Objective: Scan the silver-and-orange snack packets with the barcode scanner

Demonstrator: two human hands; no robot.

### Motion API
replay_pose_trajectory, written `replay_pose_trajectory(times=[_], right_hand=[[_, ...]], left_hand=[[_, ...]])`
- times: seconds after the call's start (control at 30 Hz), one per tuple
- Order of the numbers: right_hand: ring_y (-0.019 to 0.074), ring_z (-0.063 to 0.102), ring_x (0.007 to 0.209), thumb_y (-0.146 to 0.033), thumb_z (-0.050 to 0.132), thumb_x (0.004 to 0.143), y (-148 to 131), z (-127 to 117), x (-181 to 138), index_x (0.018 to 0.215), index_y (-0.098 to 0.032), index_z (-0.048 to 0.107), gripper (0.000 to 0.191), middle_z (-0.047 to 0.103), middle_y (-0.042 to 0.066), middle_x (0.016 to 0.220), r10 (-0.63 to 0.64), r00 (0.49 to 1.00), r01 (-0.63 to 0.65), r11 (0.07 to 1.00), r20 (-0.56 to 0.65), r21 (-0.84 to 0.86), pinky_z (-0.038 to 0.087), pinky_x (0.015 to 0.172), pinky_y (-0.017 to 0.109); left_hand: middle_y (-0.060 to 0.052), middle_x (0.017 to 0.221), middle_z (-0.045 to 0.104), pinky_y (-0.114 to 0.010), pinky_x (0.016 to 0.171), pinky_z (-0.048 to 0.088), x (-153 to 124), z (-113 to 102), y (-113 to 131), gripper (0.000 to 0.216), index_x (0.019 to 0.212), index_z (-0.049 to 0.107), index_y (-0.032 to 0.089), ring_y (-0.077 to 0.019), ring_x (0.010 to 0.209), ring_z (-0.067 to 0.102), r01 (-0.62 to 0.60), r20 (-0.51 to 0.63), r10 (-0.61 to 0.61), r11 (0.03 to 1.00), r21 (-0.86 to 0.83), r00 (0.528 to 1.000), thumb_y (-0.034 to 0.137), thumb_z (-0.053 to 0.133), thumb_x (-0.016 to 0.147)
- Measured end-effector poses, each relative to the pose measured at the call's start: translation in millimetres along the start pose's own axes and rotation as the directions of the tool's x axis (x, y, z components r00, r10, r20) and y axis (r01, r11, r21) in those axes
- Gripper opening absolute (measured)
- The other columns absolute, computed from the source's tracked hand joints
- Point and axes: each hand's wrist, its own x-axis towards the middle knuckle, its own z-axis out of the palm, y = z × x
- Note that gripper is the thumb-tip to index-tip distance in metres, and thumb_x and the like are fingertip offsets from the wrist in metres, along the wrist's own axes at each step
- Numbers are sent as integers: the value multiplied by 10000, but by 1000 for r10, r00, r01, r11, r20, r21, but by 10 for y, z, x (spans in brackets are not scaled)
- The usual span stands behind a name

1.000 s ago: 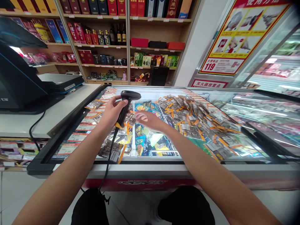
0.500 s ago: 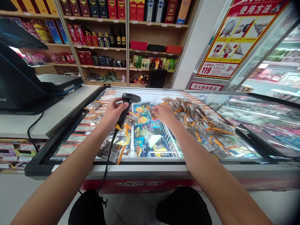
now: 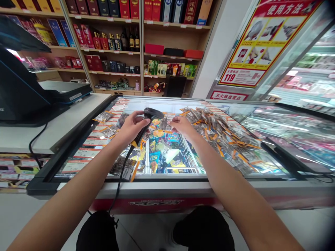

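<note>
My left hand (image 3: 132, 127) is wrapped round the handle of a black barcode scanner (image 3: 154, 113), whose head points right and whose cable hangs down toward me. Facing it, my right hand (image 3: 182, 125) pinches a small clear snack packet (image 3: 165, 123) with an orange edge and a printed label. The packet is close to the scanner head, above the glass freezer top. A heap of similar packets (image 3: 220, 125) lies to the right of my right hand. More packets (image 3: 123, 168) lie under and left of the scanner.
The chest freezer (image 3: 167, 187) spans the front, with colourful ice cream bags (image 3: 159, 153) under its glass. A counter (image 3: 78, 109) with a black checkout machine (image 3: 21, 83) stands left. A flat black device (image 3: 298, 155) rests at right. Shelves of boxes and bottles (image 3: 131, 40) line the back.
The scanner in my left hand has shifted right and slightly down, nearer my right hand. The packet in my right hand now shows its labelled face toward the scanner.
</note>
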Motion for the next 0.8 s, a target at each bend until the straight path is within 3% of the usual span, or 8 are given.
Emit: replay_pose_trajectory(times=[0.1, 0.2, 0.4, 0.8], right_hand=[[119, 576, 471, -253, 719, 920, -30, 50, -16, 829, -227, 526, 215, 560, -53, 553, -17, 999, 25, 972, -37, 233, 398, 442, 201], [111, 547, 440, -242, 726, 907, -59, 76, -21, 818, -237, 489, 253, 557, -58, 540, -66, 993, 93, 946, -98, 310, 372, 409, 191], [87, 501, 418, -230, 762, 863, -103, 75, -72, 799, -230, 487, 282, 559, -63, 559, -91, 989, 127, 930, -118, 344, 371, 400, 187], [79, 525, 450, -253, 809, 813, -139, 74, -115, 795, -220, 511, 301, 570, -58, 630, -95, 988, 130, 936, -123, 326, 389, 416, 194]], left_hand=[[-50, 973, 736, -263, 603, 543, 2, -21, -36, 537, 1212, 600, 179, -145, 639, 705, -5, 71, 3, 1000, 26, 997, 445, 811, 796], [-43, 970, 722, -269, 642, 546, 17, -41, -119, 542, 1241, 603, 189, -150, 695, 706, 4, 171, -10, 999, 36, 985, 448, 813, 813], [-37, 960, 712, -265, 637, 519, 26, -33, -190, 567, 1270, 577, 192, -147, 693, 697, 23, 237, -34, 999, 47, 971, 467, 809, 831], [-8, 903, 654, -281, 605, 549, -28, -18, -50, 528, 1222, 563, 192, -144, 661, 671, 40, 228, -47, 999, 35, 973, 448, 796, 824]])
